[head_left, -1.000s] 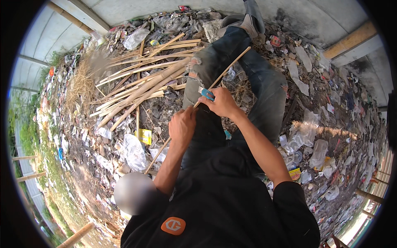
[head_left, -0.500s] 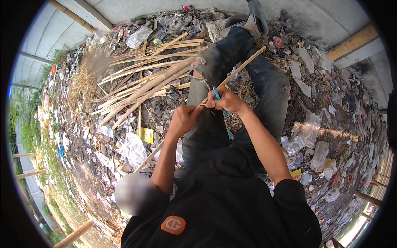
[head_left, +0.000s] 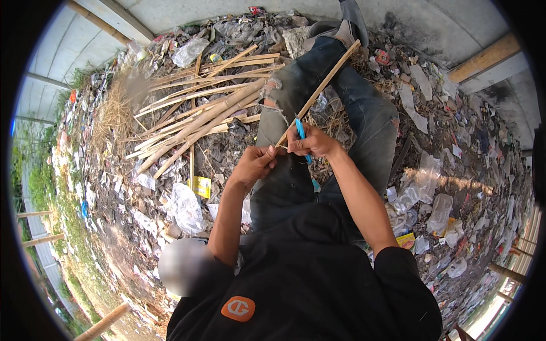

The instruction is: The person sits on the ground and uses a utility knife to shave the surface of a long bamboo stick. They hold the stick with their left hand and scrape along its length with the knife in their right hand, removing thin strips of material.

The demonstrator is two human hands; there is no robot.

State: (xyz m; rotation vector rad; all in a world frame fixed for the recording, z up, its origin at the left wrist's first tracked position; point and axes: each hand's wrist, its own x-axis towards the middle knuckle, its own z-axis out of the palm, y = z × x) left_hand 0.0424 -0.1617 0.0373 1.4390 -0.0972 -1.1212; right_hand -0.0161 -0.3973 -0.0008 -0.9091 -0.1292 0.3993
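Note:
A long, narrow bamboo strip slants from beside my shoe down to my hands, over my jeans. My left hand is closed in a pinch at the strip's near end, around a thin curled sliver. In my right hand is a slim blue-handled knife, its handle poking out above and below the fist; I cannot make out the blade. The fingers of that hand also press against the strip. Both hands meet over my left thigh, almost touching.
Several split bamboo strips lie piled to the left of my leg. Litter covers the ground, with plastic bags and a yellow packet. Dry straw lies farther left. A pale wall with bamboo poles stands ahead.
The strip's far end has moved up and slightly left, and its tail below my left forearm no longer shows. My left fingers have shifted, and a thin curl now shows between the hands.

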